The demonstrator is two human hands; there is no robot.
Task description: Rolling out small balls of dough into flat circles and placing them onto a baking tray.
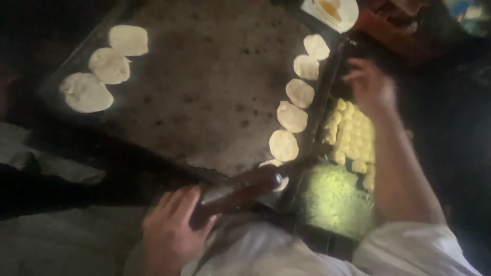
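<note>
My left hand (171,230) grips a dark brown wooden rolling pin (243,189) near the front edge of a large dusty metal griddle (204,87). The pin's far end lies over a flat dough disc (276,166). My right hand (371,84) reaches out over a pile of several small yellow dough balls (350,135), fingers spread and blurred; whether it holds one I cannot tell. A row of several pale flattened dough discs (292,116) runs along the griddle's right edge. Three more discs (108,65) lie at its left edge.
A green filling mass (335,199) sits just below the dough balls, on my right. At the top edge stands a white bowl (335,13) with something orange in it. Grey cloth (61,240) covers the lower left. The surroundings are dark.
</note>
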